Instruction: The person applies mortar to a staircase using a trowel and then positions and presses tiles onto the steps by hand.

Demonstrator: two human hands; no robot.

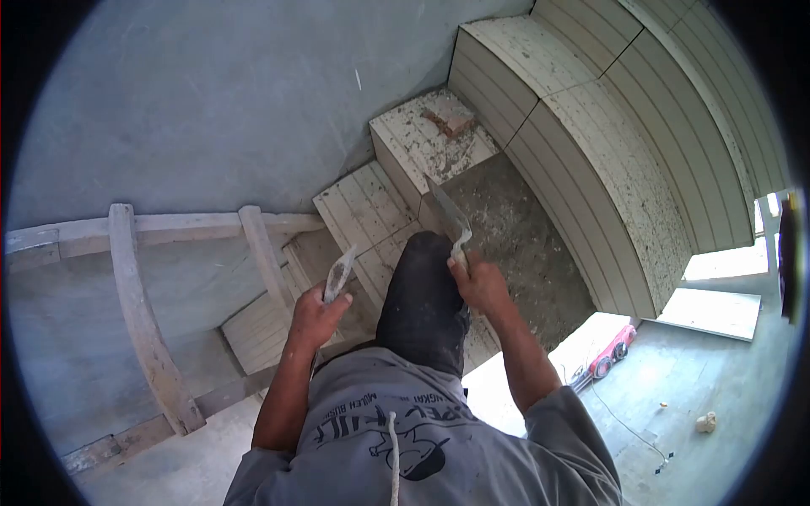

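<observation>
My right hand (483, 285) is closed around the handle of a trowel (451, 209), its blade pointing up and away over the bare cement surface of a step (527, 228). In my left hand (319, 317), a whitish pointed piece (340, 271) is pinched between thumb and fingers; its kind is not clear. My bent knee (418, 270) lies between both hands. Ahead of the trowel, a tiled step (405, 139) speckled with mortar carries a broken piece of brick (453, 118).
Curved tiled stairs (582, 169) rise to the right. A wooden ladder (139, 295) leans at the left by the grey wall (228, 110). Below right, a red power tool (612, 352) with a cord, a loose tile (713, 312) and a pale lump (706, 422) lie about.
</observation>
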